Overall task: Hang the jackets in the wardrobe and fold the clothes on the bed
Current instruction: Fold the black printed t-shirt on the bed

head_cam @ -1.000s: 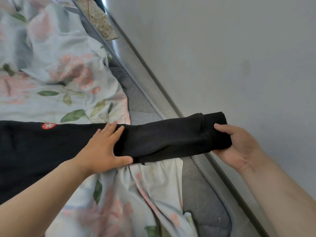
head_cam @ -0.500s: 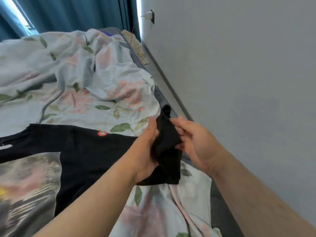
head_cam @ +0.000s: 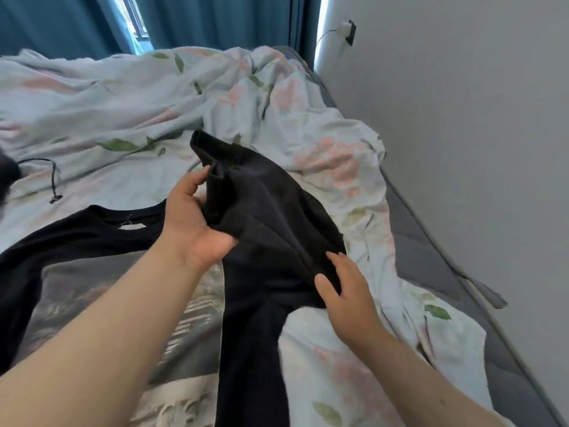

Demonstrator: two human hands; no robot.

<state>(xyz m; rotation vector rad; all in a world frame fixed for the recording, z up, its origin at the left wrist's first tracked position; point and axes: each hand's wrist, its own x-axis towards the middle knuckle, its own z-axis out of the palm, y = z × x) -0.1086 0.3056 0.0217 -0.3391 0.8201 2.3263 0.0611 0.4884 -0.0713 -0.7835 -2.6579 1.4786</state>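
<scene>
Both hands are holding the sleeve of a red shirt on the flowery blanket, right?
No, the shirt is black, not red, as the head view shows. The left hand and right hand do hold its sleeve over the flowery blanket.

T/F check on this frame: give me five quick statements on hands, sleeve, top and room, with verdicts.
1. The left hand grips the black sleeve. True.
2. The right hand lies flat on the duvet, off the garment. False: it pinches the sleeve's lower fold.
3. The cuff hangs over the bed edge by the wall. False: it is held up above the left hand, over the duvet.
4. The black top lies on the duvet with its neck label showing. True.
5. The curtains are red. False: they are teal.
</scene>
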